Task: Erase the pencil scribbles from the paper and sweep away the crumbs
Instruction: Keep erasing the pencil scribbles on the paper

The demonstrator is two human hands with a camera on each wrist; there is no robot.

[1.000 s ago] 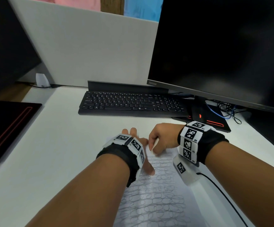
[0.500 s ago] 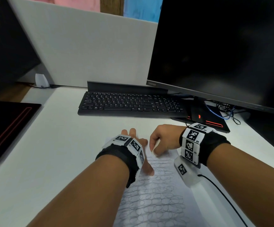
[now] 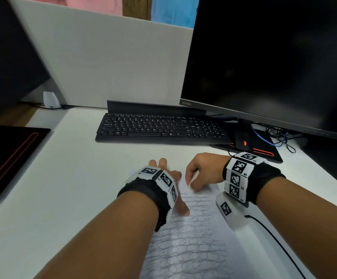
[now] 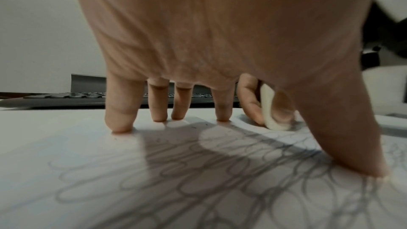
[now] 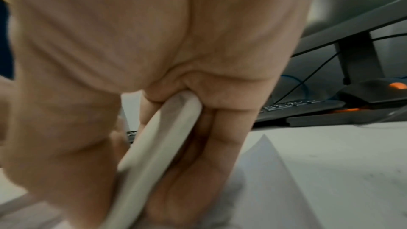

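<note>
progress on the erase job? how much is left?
Early. Done: only a strip at the white paper sheet's far edge looks clean. In hand: right hand rubs the white eraser there; left hand pins the sheet. Left: most grey pencil loops, plus sweeping crumbs.

Counts on the white worktop

One white paper sheet covered in grey pencil loops; one flat white eraser; two hands, left and right; beyond the sheet, one black keyboard and one large black monitor; left of the sheet, one black red-lined pad.
</note>
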